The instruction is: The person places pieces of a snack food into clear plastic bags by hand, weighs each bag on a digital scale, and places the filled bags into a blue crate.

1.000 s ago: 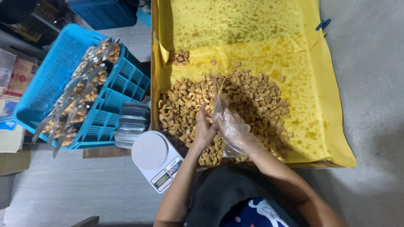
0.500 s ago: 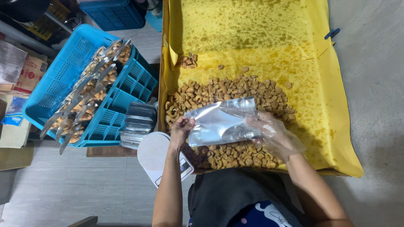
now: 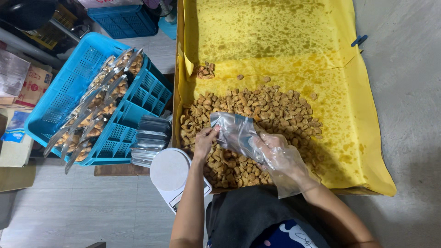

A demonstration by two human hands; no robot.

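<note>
Item: silver foil pouch (image 3: 234, 133), held in the air over a heap of fried snack pieces (image 3: 257, 115).

Left hand (image 3: 204, 141): bare, thumb and fingers pinched together on the pouch's near corner.

Right hand (image 3: 279, 156): in a loose clear plastic glove, fingers curled and clamped on the pouch's other side. Whether the mouth stands open between the two grips cannot be told.

Beneath the fingers: the snack pieces, lying on grease-spotted yellow paper (image 3: 340, 105) that lines a wide tray.

Just left of the left wrist: a white kitchen scale (image 3: 172, 172), its round platform bare.

Further left of the fingers: a stack of flat foil pouches (image 3: 149, 138), then a blue plastic crate (image 3: 69, 87) with filled pouches standing in rows.

Risks, as judged:
- The glove hangs slack; a fold could slide on the slick foil and the pouch drop into the heap.
- A pouch tilted in so light a pinch could spill pieces over the tray's near edge onto the lap.
- Oil from the pieces could foul the pouch's rim.
- The left forearm passes close to the scale and could knock it.
</note>
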